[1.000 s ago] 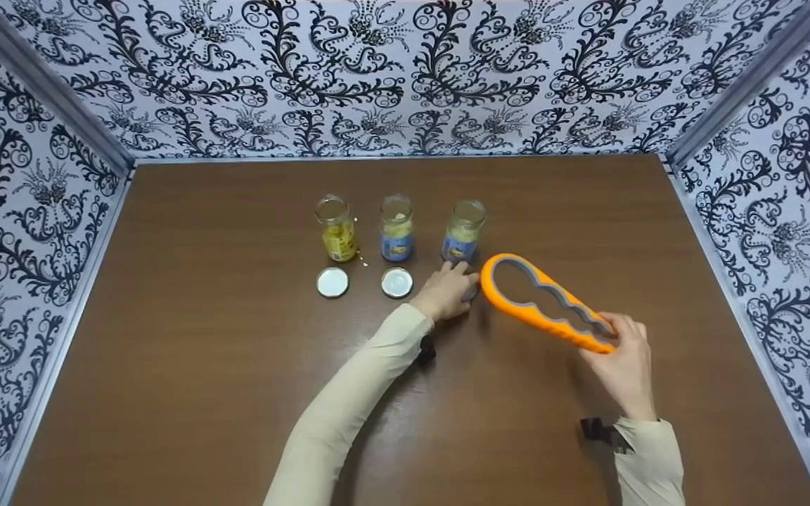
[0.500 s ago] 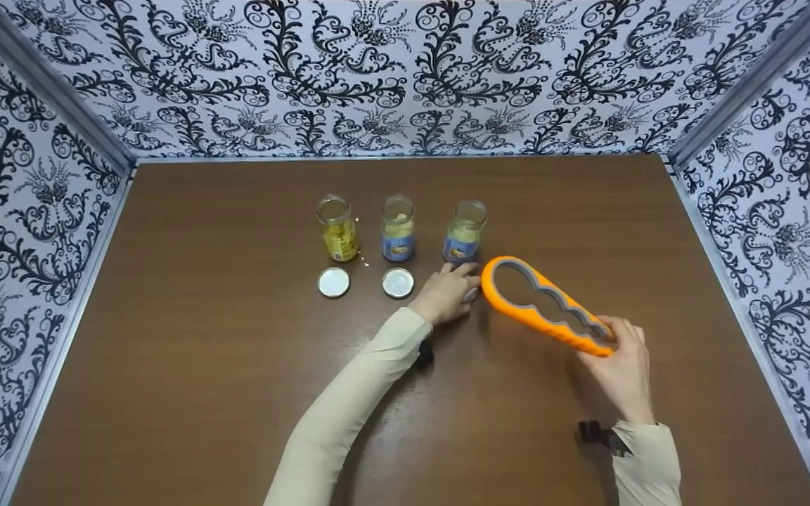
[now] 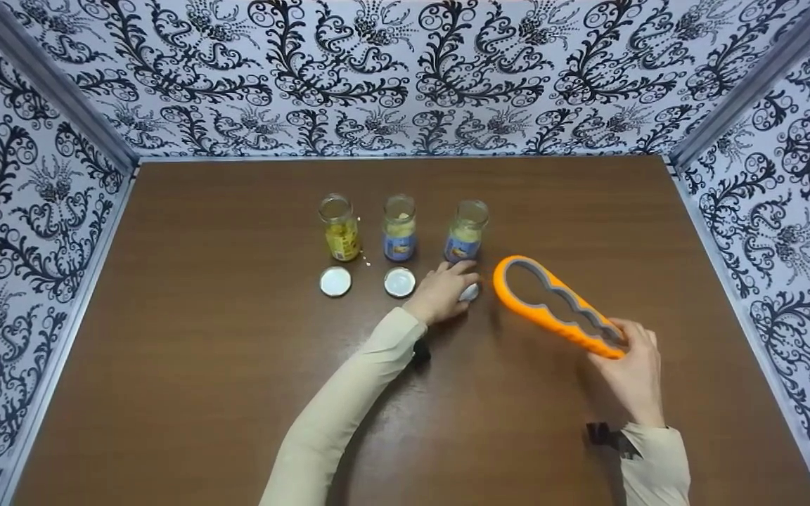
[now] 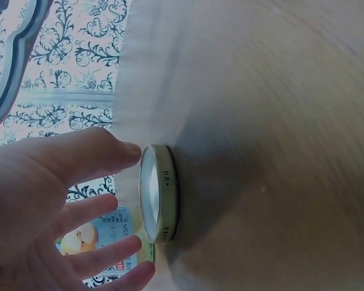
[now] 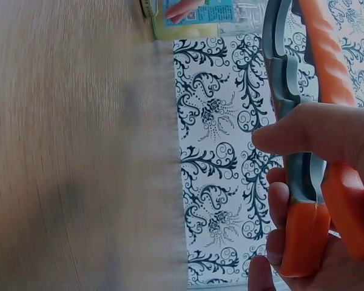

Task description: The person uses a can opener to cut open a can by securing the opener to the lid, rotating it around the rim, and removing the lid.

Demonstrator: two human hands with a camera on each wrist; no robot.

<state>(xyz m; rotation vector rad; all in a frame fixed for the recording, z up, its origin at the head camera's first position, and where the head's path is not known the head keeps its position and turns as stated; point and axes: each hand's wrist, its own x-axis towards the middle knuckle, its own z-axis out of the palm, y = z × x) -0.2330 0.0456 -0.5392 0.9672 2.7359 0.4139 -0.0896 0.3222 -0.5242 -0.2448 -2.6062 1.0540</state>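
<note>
My left hand (image 3: 440, 294) hovers at a jar lid (image 3: 470, 292), which lies inner side up before the right-hand glass jar (image 3: 466, 235). In the left wrist view its fingers are spread, and the thumb tip is at the rim of the lid (image 4: 165, 194); whether it touches is hard to tell. My right hand (image 3: 633, 369) grips the narrow end of an orange and grey jar opener (image 3: 545, 320), held above the table with its wide loop toward the left hand. The right wrist view shows thumb and fingers wrapped round the opener (image 5: 309, 233).
Two more open jars stand in the row: a yellow-labelled one (image 3: 342, 239) and a blue-labelled one (image 3: 399, 242). A lid (image 3: 335, 281) and another lid (image 3: 399, 282) lie before them. Small crumbs dot the brown table (image 3: 236, 351). Patterned walls (image 3: 405, 77) enclose the back and sides.
My left hand has drawn slightly left, uncovering more of the lid beneath it. My right hand has shifted a little right with the jar opener.
</note>
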